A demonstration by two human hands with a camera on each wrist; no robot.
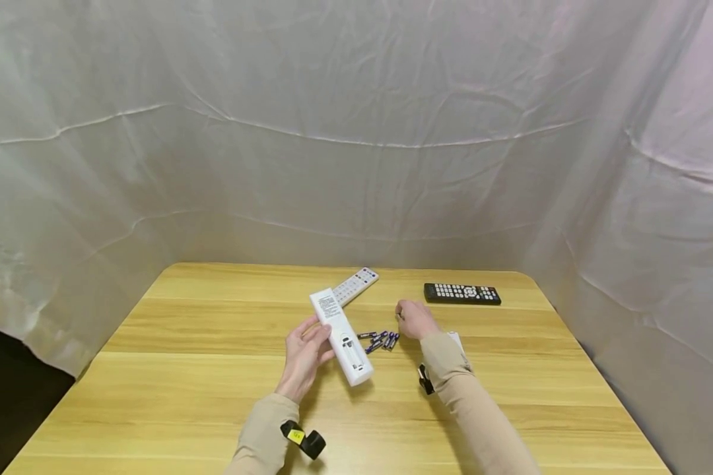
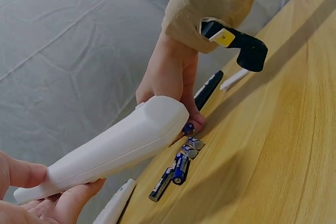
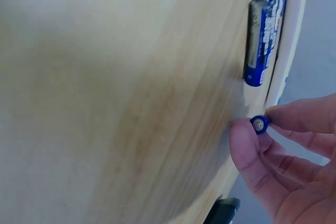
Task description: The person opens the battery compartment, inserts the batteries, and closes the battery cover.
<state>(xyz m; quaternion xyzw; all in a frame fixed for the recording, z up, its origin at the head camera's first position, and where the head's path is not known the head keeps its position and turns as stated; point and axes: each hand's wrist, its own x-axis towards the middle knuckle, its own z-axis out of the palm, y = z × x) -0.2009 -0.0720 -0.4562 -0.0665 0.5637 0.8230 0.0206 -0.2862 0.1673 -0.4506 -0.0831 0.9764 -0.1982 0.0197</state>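
My left hand (image 1: 302, 356) grips a white remote control (image 1: 340, 333) above the table, thumb on top and fingers beneath. Its back faces up, showing a printed label and an uncovered battery compartment (image 1: 352, 351) at the near end. In the right wrist view, my right hand (image 3: 286, 166) pinches a small blue battery (image 3: 260, 124) between thumb and fingertips, one round end toward the camera. In the head view this right hand (image 1: 417, 320) is low over the table, right of several loose blue and black batteries (image 1: 379, 340).
Behind the held remote, a second white remote (image 1: 356, 285) lies buttons up. A black remote (image 1: 462, 293) rests at the back right. Partly hidden by my right sleeve is a flat white piece (image 1: 456, 340). Grey curtains (image 1: 356, 185) surround the table's far side and flanks.
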